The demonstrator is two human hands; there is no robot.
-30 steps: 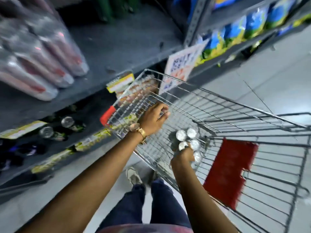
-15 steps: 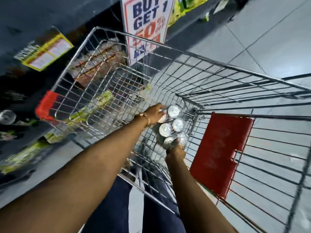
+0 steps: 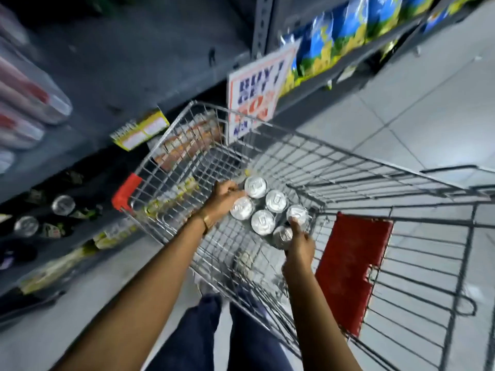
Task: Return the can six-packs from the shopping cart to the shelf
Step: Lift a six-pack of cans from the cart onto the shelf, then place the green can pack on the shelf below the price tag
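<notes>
A six-pack of silver-topped cans [image 3: 267,207] is held inside the wire shopping cart [image 3: 308,159], near its inner end. My left hand [image 3: 223,198] grips the pack's far left end, a gold watch on the wrist. My right hand [image 3: 300,243] holds its near right end, thumb on a can top. The grey shelf [image 3: 128,65] stands to the left of the cart, with a bare stretch on its upper board. Loose cans [image 3: 63,204] lie on the lower shelf.
Plastic-wrapped bottle packs [image 3: 29,103] sit at the shelf's upper left. A "BUY 1 GET 1" sign [image 3: 254,95] hangs beyond the cart, blue-yellow bags [image 3: 334,36] behind it. The cart's red flap [image 3: 351,271] is at right. My legs stand between shelf and cart.
My left hand moved from the cart's rim onto the six-pack. Both hands now hold it and it sits higher in the cart. The camera tilted back up toward the shelf.
</notes>
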